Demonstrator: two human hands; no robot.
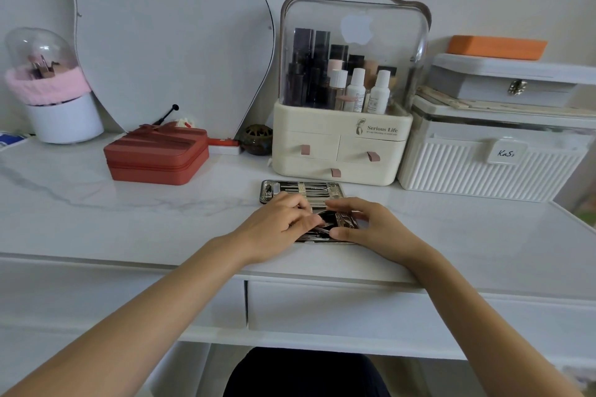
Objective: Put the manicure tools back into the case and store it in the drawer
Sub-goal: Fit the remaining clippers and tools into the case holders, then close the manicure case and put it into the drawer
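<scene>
An open manicure case (301, 187) lies flat on the white desk in front of the cosmetic organiser. Its far half shows a row of metal tools under elastic straps. Both my hands rest over the near half. My left hand (280, 222) pinches a thin metal tool (319, 229) between thumb and fingers, pressing it into the case. Beside it, my right hand (367, 222) steadies the near half with its fingertips and thumb on the case. The desk drawer (335, 306) below the desk edge is closed.
A cream cosmetic organiser (342, 145) with small drawers stands just behind the case. A white ribbed box (490, 164) is to its right, a red zip box (158, 156) to the left, and a brush holder (61, 113) at far left. A mirror leans on the wall.
</scene>
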